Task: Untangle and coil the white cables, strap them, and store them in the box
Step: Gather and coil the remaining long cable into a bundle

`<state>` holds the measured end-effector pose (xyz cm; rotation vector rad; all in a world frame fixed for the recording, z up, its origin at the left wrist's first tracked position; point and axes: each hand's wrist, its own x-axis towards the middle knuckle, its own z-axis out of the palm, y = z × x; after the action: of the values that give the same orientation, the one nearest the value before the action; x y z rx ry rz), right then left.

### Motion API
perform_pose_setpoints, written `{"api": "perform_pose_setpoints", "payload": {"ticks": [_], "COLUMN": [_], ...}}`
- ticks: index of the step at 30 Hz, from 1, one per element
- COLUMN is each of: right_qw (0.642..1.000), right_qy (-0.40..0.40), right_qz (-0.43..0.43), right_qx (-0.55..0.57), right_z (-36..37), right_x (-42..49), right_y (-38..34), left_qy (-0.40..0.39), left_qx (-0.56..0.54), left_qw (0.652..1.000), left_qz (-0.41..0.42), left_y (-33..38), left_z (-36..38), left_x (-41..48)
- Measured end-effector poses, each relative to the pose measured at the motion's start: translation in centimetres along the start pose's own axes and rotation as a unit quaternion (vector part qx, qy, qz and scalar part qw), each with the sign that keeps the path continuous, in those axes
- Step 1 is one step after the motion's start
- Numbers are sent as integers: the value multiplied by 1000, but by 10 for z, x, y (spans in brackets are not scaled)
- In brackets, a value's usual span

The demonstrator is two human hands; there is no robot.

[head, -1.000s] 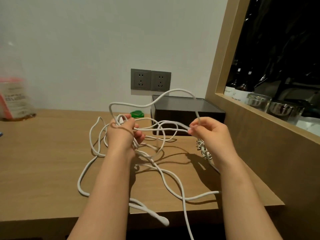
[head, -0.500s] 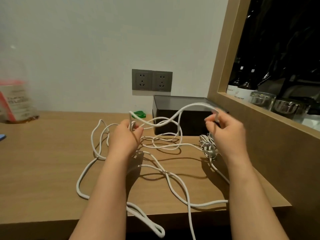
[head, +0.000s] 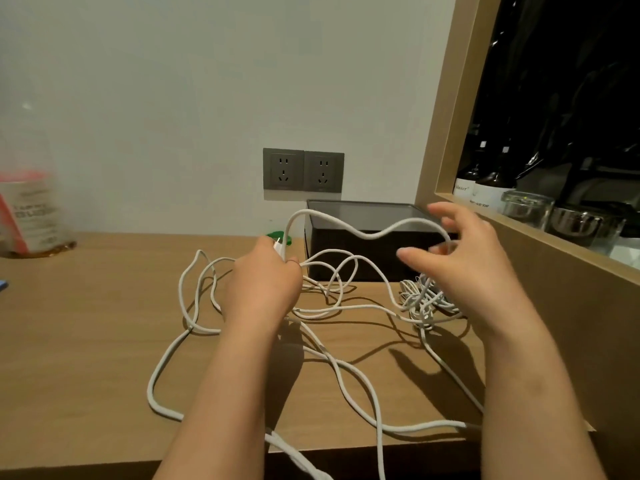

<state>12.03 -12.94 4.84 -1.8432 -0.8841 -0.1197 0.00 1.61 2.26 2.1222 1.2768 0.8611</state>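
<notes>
A person's two bare forearms reach in from the bottom of the frame over a light wooden desk (head: 86,323). A long, thick white cable (head: 369,236) sprawls in loose, crossing loops over the middle of the desk, and one end hangs off the near edge at the bottom centre. The left hand (head: 263,282), at centre frame, has its fingers curled tightly round a strand of this cable, with a short white length poking up from the top of the fist. From there the cable rises in an arc, dips in front of a dark, rectangular box (head: 367,213) against the wall, and curves down among the fingers of the right hand (head: 464,265). That hand is raised at centre right with its fingers (head: 440,207) spread wide and lightly bent. The strand runs between thumb and fingers, but I cannot tell whether any finger grips it. Just below the right hand a bunched tangle of thinner white cord (head: 420,299) lies on the desk beside the box. A small green item (head: 277,234) sits behind the left hand, and two grey wall sockets (head: 303,170) are above the box. A blurred clear bottle with a red label (head: 27,209) stands at far left, and glass jars (head: 526,207) fill a wood-framed niche at right.
</notes>
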Motion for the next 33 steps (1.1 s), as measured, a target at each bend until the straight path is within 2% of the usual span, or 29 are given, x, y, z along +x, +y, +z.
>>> {"api": "perform_pose_setpoints", "payload": {"ticks": [2, 5, 7, 10, 13, 17, 20, 23, 25, 27, 30, 33], "right_qw": [993, 965, 953, 968, 987, 992, 989, 988, 989, 990, 992, 992], "right_qy": [-71, -89, -107, -158, -101, -25, 41, 57, 41, 23, 10, 9], "right_qz": [-36, -96, -127, -123, -114, -119, -125, -126, -118, -114, -98, -99], "right_qx": [-82, -228, -255, -153, -46, 39, 70, 66, 75, 79, 81, 83], "right_z": [-2, 8, 20, 28, 19, 7, 7, 14, 19, 24, 34, 39], "right_x": [-7, -13, -14, -13, -5, -1, 1, 2, 3, 3, 3, 4], "right_y": [-16, -30, -33, -26, -13, -4, 0, 3, 6, 8, 10, 9], "left_qy": [-1, -5, -25, -77, -168, -314, -370, -405, -402, -367, -293, -243], "left_qx": [34, 85, 96, 53, -57, -170, -269, -387, -478, -550, -590, -604], "left_qw": [999, 996, 994, 994, 981, 928, 882, 821, 776, 749, 752, 756], "left_qz": [6, 20, 35, 54, 80, 108, 109, 111, 89, 39, -28, -61], "left_y": [0, 1, 2, 3, 5, 6, 6, 6, 7, 9, 14, 20], "left_z": [3, 9, 14, 18, 11, -5, -10, -11, -11, -8, -3, 2], "left_x": [1, 4, 5, 6, 4, -2, -5, -5, -5, -5, -5, -4]}}
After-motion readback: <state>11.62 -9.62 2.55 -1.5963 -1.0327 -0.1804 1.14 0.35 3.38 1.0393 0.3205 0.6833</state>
